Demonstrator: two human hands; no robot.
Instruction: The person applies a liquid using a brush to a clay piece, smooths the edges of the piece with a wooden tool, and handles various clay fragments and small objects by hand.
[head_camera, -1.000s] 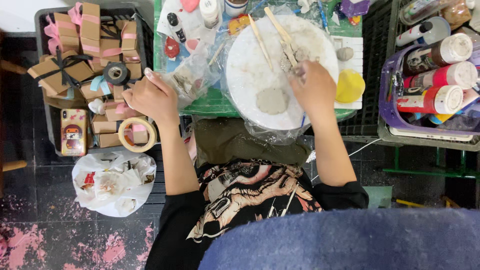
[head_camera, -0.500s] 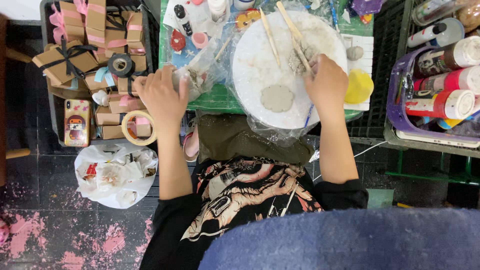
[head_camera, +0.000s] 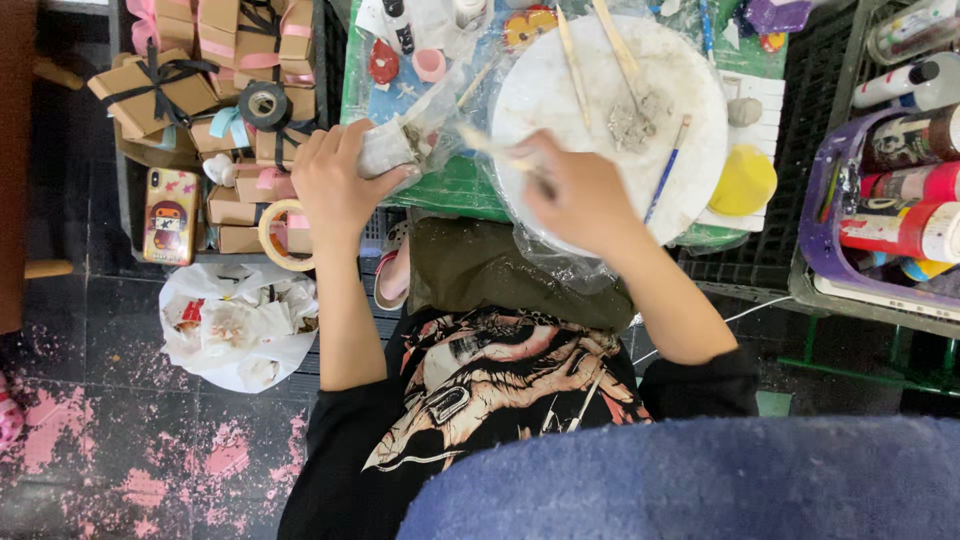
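My left hand (head_camera: 335, 185) grips a clear plastic bag (head_camera: 405, 145) with pale clay in it, at the near left edge of the green mat (head_camera: 450, 190). My right hand (head_camera: 580, 195) is closed on a thin wooden stick (head_camera: 490, 145) whose tip points left into the bag's mouth. The hand lies over the near part of a round white board (head_camera: 690, 150). On the board rest a grey clay lump (head_camera: 630, 120), two wooden sticks (head_camera: 572, 55) and a blue-handled brush (head_camera: 665, 170).
A yellow cup (head_camera: 742, 180) stands right of the board. Paint bottles (head_camera: 900, 230) lie in a purple tray at the right. Tan gift boxes (head_camera: 160, 85), a black tape roll (head_camera: 265, 105), a phone (head_camera: 170, 215) and a white bag of scraps (head_camera: 235, 325) are at the left.
My right hand left the board's right side, picked up a stick and moved left to the bag. My left hand closed on the bag. The flat clay disc is hidden.
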